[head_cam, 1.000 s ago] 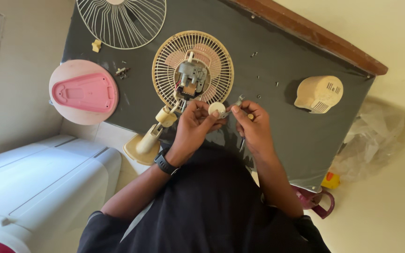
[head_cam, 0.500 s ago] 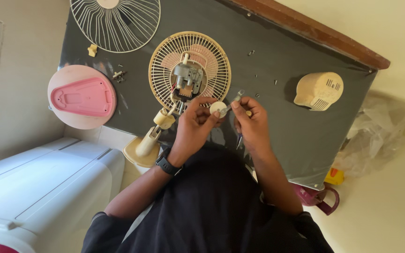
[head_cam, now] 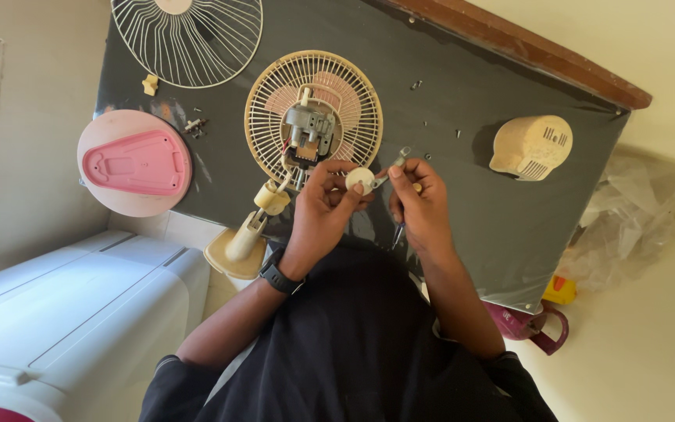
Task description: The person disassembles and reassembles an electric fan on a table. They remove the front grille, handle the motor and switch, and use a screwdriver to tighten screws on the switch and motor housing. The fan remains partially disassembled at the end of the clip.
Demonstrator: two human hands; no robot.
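Head cam: I see left hand (head_cam: 323, 205) pinching a small round cream cap (head_cam: 359, 179) at fingertips, over dark table (head_cam: 462, 94) just below fan motor (head_cam: 308, 134). Right hand (head_cam: 422, 205) clenched round pliers (head_cam: 391, 168), tips touching cap's right edge.

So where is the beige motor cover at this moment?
In the head view, the beige motor cover lies alone on the dark tabletop, toward its right end, right of the right hand and the rear fan grille.
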